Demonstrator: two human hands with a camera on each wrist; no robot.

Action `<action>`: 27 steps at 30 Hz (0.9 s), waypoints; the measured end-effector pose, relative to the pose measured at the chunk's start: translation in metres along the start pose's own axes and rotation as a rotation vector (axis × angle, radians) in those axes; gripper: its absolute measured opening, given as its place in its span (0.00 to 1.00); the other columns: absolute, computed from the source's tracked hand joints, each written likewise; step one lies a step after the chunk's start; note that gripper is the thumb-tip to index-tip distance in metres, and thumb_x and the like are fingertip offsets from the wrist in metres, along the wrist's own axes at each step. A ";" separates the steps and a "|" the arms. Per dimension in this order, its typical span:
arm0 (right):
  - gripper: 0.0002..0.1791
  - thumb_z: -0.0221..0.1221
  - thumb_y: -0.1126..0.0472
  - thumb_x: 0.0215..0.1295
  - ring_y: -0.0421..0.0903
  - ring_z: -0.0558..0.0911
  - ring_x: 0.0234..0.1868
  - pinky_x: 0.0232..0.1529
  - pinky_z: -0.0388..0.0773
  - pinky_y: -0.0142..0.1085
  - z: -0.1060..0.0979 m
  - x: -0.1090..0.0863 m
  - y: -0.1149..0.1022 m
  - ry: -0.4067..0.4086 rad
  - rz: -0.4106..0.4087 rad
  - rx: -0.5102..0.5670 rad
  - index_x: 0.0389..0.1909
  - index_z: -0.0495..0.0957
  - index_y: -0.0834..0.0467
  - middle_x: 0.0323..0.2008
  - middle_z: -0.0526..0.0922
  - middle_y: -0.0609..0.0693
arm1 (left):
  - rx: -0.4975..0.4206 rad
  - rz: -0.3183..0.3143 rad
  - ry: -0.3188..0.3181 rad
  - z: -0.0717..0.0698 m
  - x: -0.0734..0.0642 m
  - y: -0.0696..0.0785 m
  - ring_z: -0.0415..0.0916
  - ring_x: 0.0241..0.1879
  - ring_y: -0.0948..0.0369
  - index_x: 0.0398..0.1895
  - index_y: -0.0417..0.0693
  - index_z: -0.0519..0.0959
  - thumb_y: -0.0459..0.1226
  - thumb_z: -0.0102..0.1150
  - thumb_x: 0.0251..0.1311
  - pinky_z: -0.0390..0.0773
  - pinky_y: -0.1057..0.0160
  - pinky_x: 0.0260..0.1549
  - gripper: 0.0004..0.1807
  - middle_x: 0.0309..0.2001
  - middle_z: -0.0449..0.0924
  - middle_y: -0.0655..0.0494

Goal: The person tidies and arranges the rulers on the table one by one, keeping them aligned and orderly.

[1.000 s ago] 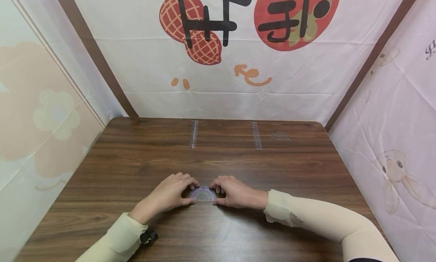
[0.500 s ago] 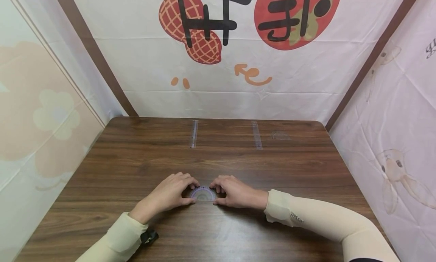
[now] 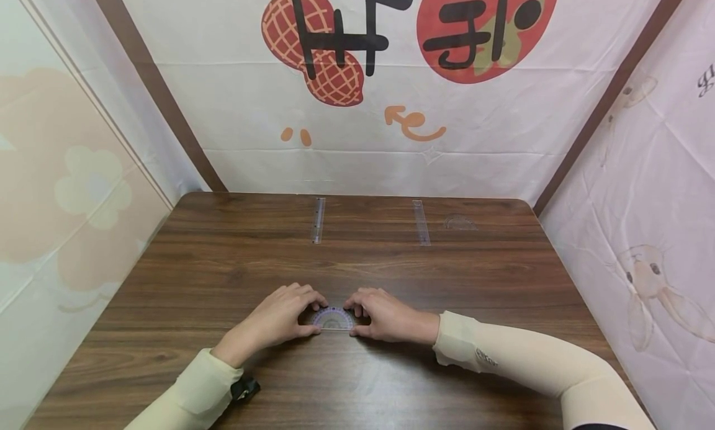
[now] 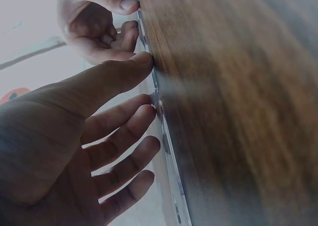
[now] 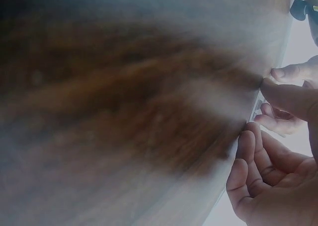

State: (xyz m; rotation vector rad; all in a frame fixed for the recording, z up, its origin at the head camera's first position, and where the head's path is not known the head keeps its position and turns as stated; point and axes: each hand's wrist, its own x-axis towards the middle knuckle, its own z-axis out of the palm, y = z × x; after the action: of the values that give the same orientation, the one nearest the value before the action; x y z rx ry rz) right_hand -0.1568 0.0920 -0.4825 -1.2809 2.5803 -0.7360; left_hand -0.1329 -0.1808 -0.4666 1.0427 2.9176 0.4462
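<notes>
A clear half-round protractor (image 3: pixel 334 319) with a purple scale lies on the wooden table, its straight edge toward me. My left hand (image 3: pixel 277 316) holds its left end between thumb and fingers. At the other end my right hand (image 3: pixel 389 318) pinches it the same way, thumb at the straight edge and fingers at the curve. The left wrist view shows the left hand (image 4: pixel 64 126) with its thumb and fingertips low at the tabletop, the other hand opposite. In the right wrist view the right hand (image 5: pixel 278 181) has its fingertips down at the table; the protractor is barely visible there.
Two clear rulers, one (image 3: pixel 318 221) left of centre and another (image 3: pixel 421 223) further right, lie near the table's back edge. A second clear protractor (image 3: pixel 460 223) rests beside the right ruler. Printed cloth walls (image 3: pixel 357 169) enclose the table's back and sides.
</notes>
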 end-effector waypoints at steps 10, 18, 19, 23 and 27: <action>0.22 0.76 0.56 0.66 0.37 0.74 0.36 0.41 0.74 0.30 -0.002 -0.002 0.000 0.001 -0.001 0.005 0.56 0.84 0.60 0.37 0.80 0.46 | 0.008 0.003 -0.003 0.000 0.001 0.001 0.76 0.43 0.63 0.53 0.52 0.86 0.48 0.81 0.59 0.77 0.56 0.43 0.22 0.44 0.83 0.62; 0.23 0.77 0.56 0.65 0.37 0.74 0.37 0.42 0.74 0.31 -0.001 -0.003 0.001 0.010 0.006 0.000 0.57 0.83 0.60 0.38 0.80 0.46 | -0.007 -0.005 -0.008 -0.005 0.006 0.003 0.76 0.44 0.63 0.53 0.52 0.86 0.49 0.80 0.60 0.77 0.55 0.44 0.22 0.46 0.84 0.62; 0.24 0.77 0.56 0.65 0.37 0.74 0.37 0.42 0.74 0.30 -0.001 -0.004 0.002 0.012 0.008 0.002 0.57 0.83 0.61 0.38 0.80 0.46 | -0.010 -0.006 -0.010 -0.005 0.008 0.003 0.77 0.45 0.62 0.54 0.52 0.86 0.49 0.80 0.60 0.78 0.55 0.44 0.22 0.46 0.84 0.62; 0.26 0.76 0.55 0.66 0.38 0.75 0.37 0.42 0.75 0.29 -0.002 -0.006 0.003 0.007 0.028 0.023 0.60 0.82 0.61 0.39 0.80 0.46 | -0.020 -0.013 -0.020 -0.007 0.011 0.005 0.78 0.47 0.60 0.54 0.52 0.86 0.50 0.78 0.62 0.79 0.52 0.47 0.21 0.48 0.84 0.62; 0.27 0.76 0.54 0.67 0.40 0.78 0.39 0.43 0.76 0.29 -0.005 -0.009 0.003 0.013 0.038 0.034 0.62 0.81 0.61 0.40 0.81 0.47 | -0.022 -0.022 -0.018 -0.007 0.016 0.008 0.79 0.49 0.59 0.55 0.51 0.86 0.50 0.76 0.65 0.79 0.51 0.49 0.20 0.49 0.84 0.61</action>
State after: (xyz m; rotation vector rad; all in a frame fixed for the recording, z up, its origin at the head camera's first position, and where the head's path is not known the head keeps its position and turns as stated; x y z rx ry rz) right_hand -0.1549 0.1023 -0.4802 -1.2174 2.5828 -0.7805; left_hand -0.1412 -0.1666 -0.4561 1.0061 2.8990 0.4648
